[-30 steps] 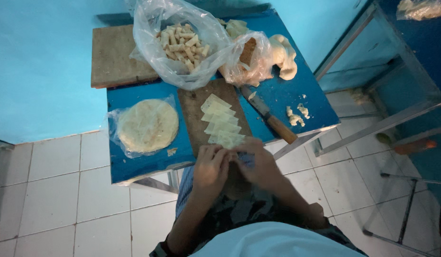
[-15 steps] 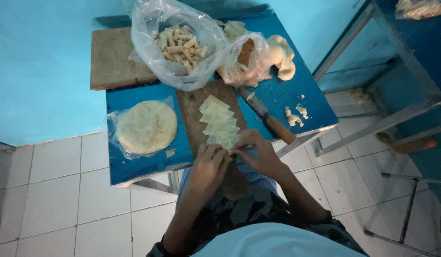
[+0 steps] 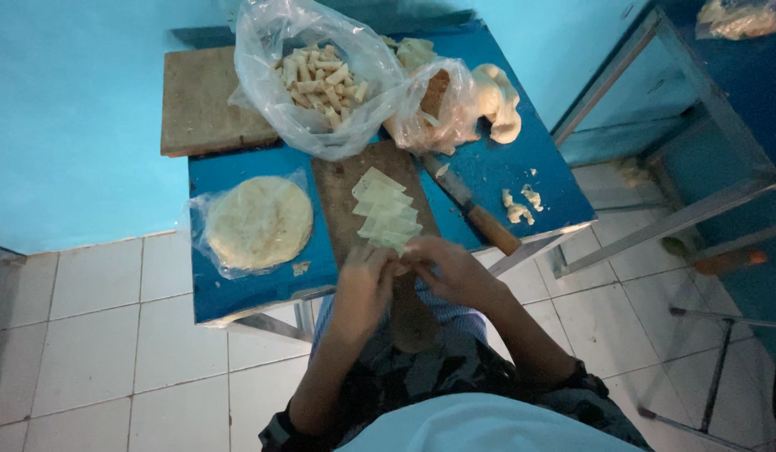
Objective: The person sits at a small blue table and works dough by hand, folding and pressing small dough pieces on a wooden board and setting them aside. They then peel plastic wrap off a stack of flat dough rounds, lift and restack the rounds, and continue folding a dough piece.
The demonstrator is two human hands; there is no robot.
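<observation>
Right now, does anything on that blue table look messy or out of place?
A few pale dough scraps lie loose on the blue table near its right edge, beside the knife. Otherwise, the cut squares sit in a neat overlapping row on the wooden board.

- two hands: left hand (image 3: 364,280), right hand (image 3: 451,269)
- one knife (image 3: 476,211)
- two wooden boards: cutting board (image 3: 354,201), bare board (image 3: 205,100)
- two clear bags (image 3: 321,75) (image 3: 438,105)
- one stack of round flatbreads (image 3: 258,222)

A blue table (image 3: 496,172) is seen bearing a wooden board (image 3: 346,192) at its middle, a knife (image 3: 476,209) toward its right edge, and bagged flatbreads (image 3: 258,222) by its left edge.
</observation>
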